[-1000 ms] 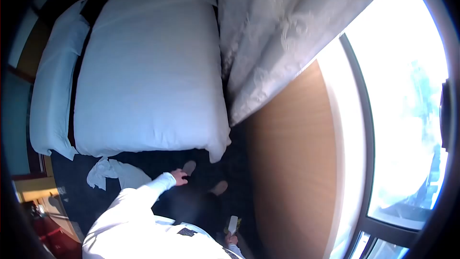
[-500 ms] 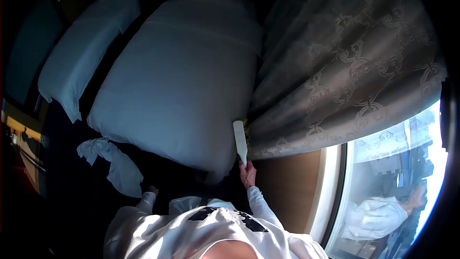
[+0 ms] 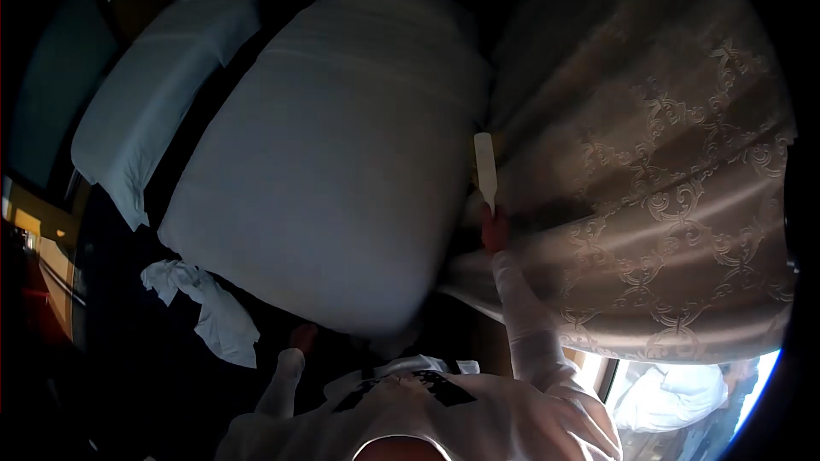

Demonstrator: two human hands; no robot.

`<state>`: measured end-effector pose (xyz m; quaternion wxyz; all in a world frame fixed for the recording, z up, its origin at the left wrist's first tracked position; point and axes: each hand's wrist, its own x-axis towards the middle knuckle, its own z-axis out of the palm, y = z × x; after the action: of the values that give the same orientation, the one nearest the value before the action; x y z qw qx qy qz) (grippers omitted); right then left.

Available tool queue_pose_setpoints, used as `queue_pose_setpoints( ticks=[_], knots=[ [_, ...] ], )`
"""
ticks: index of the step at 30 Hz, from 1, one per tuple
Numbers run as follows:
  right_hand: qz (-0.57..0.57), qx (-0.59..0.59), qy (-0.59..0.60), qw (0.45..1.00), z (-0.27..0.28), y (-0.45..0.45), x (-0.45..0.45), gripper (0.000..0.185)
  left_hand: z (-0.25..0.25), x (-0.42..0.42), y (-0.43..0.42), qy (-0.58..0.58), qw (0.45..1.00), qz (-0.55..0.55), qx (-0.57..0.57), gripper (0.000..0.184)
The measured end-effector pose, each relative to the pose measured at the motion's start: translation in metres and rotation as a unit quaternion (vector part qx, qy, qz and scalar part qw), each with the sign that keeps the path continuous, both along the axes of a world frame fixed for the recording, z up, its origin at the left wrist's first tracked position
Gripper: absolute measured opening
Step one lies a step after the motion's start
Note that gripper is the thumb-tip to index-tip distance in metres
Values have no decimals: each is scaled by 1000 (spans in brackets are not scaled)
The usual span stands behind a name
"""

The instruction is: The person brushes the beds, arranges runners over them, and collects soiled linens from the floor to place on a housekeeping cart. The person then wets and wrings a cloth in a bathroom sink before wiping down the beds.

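My right hand point(image 3: 493, 230) is closed around the handle of a white hand brush point(image 3: 485, 166). The brush's flat back faces up and its bristles are mostly hidden. It sits between the right edge of the white-covered bed point(image 3: 316, 154) and the patterned curtain point(image 3: 666, 196). Whether the bristles touch either one, I cannot tell. Low beside the bed's near edge hangs my left hand point(image 3: 302, 338), in deep shadow. Its fingers are too dark to make out, and nothing shows in it.
A second white-covered bed point(image 3: 162, 85) stands at the left, across a narrow dark gap. Crumpled white cloth point(image 3: 213, 316) lies near the left bed corner. A bright window point(image 3: 683, 401) with a reflection is at the lower right, below the curtain.
My right hand and the brush have moved forward and to the right along the bed's side. The curtain now covers more of the window. My left hand has come slightly forward.
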<state>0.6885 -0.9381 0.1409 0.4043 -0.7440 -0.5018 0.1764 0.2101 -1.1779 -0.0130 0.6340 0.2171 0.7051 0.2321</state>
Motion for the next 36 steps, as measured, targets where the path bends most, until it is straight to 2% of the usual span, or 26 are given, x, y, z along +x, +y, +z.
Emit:
queue_pose_setpoints(
  ticks=[2,3,4,5,7,9,11,13,15,17,19,21,25,27,29,30,31,32,33,34,35,36],
  knots=[
    [-7,4,100,995,14,28,2,33,53,36,54,-59,998,21,-12,21],
    [1,-1,105,994,18,42,4,33,27,45,78,-37,994,-100,-17,38],
    [-18,1,49,999,22,57,7,32,58,71,109,-121,992,8,-42,38],
    [-37,4,-6,999,19,76,12,31,75,95,143,-139,990,7,-30,38],
    [6,22,39,999,-21,124,43,32,86,142,222,-177,984,3,-10,38],
    [-45,-51,138,988,-57,172,70,30,87,187,300,-192,981,12,-1,38],
    [-37,-5,171,985,-130,231,104,30,85,231,395,-240,970,-19,39,38],
    [-48,-30,266,962,-116,278,101,26,68,269,488,-228,972,20,56,39],
    [-45,-23,321,946,-142,316,108,23,40,296,576,-270,958,87,51,40],
    [-75,-24,385,919,-126,343,111,21,13,319,661,-250,960,118,50,47],
    [-75,-32,386,919,-134,355,118,20,-4,334,731,-240,959,147,31,53],
    [-63,-40,360,930,-148,359,128,19,-13,359,784,-159,962,217,47,51],
    [-69,-84,392,914,-155,358,139,18,-71,376,838,-90,979,181,-13,38],
    [-49,-77,359,929,-177,358,147,17,-80,383,823,-20,973,232,-4,30],
    [-58,-87,342,934,-171,367,146,17,-62,373,804,28,993,116,-18,27],
    [-58,-88,345,933,-178,373,150,17,-55,359,805,77,997,18,-27,31],
    [-52,-94,291,951,-187,379,158,20,-52,348,812,264,957,-32,113,34],
    [-46,-100,238,965,-196,380,158,24,-50,333,816,435,862,-81,247,39],
    [-48,-99,239,965,-199,393,158,24,-35,321,838,463,804,-107,358,46],
    [-14,-69,156,985,-198,413,154,26,-28,309,864,501,715,-145,465,44],
    [17,-39,72,997,-195,435,149,28,-19,301,888,484,683,-180,515,48],
    [56,16,35,998,-185,461,137,30,-37,296,902,513,697,-215,452,50]
  ],
)
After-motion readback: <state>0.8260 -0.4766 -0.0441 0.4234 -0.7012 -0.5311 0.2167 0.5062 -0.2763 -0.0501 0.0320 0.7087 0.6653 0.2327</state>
